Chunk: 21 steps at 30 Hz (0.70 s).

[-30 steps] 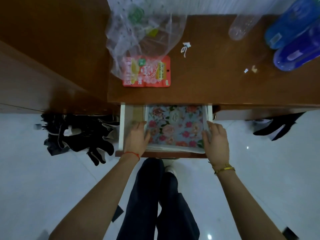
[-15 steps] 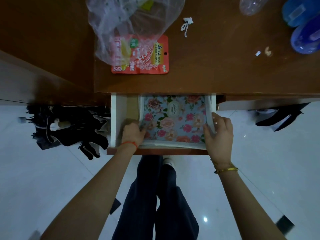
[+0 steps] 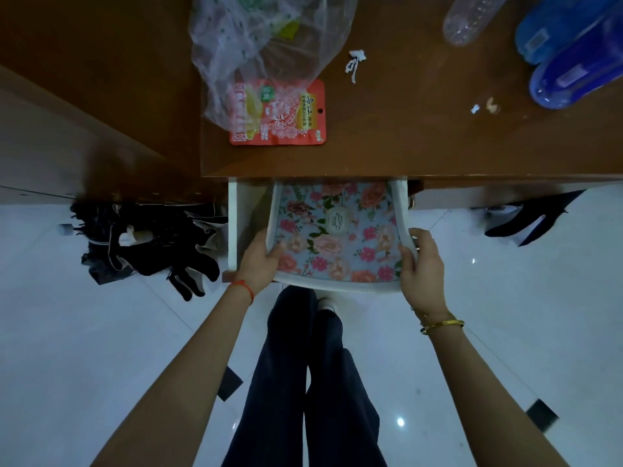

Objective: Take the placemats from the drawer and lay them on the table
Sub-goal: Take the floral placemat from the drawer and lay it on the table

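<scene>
Placemats (image 3: 337, 237), floral, sit mid-frame in the open drawer (image 3: 241, 224), far edge hidden under the table (image 3: 404, 136); your left hand (image 3: 259, 261) and right hand (image 3: 423, 264) grip opposite sides, fingertips tucked out of sight beneath

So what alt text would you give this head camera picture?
Both hands, left hand and right hand, grip the side edges of floral placemats in an open drawer under a brown table holding a plastic bag, red packet and bottles.
</scene>
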Tool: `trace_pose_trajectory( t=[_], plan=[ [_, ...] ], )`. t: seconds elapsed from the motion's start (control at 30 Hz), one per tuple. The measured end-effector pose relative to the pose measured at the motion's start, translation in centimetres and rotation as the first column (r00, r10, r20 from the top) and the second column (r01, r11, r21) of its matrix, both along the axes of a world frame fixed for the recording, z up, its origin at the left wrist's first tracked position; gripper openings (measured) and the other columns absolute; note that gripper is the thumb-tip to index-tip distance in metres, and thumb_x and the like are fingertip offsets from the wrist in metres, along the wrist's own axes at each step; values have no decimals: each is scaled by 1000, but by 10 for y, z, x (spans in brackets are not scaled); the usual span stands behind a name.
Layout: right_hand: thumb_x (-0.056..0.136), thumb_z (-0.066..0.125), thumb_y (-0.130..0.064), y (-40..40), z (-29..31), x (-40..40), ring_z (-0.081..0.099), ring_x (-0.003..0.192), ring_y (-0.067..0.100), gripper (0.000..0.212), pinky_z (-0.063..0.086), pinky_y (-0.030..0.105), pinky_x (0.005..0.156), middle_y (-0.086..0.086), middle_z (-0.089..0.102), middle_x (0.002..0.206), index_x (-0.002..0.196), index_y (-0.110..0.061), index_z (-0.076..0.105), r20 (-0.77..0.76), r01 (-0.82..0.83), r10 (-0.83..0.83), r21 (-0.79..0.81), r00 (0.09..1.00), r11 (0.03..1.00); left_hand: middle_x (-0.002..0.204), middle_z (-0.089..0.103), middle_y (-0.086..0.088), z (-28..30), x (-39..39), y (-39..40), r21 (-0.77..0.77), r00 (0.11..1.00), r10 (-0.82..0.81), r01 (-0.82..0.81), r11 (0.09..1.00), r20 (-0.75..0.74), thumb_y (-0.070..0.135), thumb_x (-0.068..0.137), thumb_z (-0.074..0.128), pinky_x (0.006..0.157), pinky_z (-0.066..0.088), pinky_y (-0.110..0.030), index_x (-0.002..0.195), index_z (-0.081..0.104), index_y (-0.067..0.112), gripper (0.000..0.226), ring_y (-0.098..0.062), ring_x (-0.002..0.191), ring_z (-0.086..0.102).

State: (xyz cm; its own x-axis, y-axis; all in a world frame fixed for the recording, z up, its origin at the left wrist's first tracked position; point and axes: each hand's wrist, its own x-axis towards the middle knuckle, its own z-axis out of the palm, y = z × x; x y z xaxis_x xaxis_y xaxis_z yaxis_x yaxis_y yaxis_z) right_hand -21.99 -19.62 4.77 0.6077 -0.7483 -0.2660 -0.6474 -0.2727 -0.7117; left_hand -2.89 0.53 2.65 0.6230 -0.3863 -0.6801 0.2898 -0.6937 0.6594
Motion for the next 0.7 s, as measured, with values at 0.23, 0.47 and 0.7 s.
trace_pose_trajectory(
  t=[0.23,0.47,0.7],
  plan=[
    [96,42,-1,28,61,-24,57,72,0,26,45,4,55,0,58,91,121,-6,46,-5,66,-66,114,998,991,110,59,-8,71,-34,23,-56,999,37,-38,998,-17,7,98,49,84,56,-33,131,43,7,34,-26,95,61],
    [95,47,-4,51,161,-61,61,77,13,24,53,19,62,1,60,97,118,-10,47,0,121,-122,154,993,981,120,58,-14,185,-56,49,-78,999,44,-46,996,-29,13,99,50,85,55,-51,135,42,19,37,-35,97,65],
    [94,54,-8,66,273,-93,59,76,0,27,47,7,56,1,63,97,120,-9,47,50,199,-207,136,977,971,115,59,0,304,-67,50,-217,997,-34,47,975,63,14,98,52,74,57,-23,134,43,14,37,-6,91,66]
  ],
)
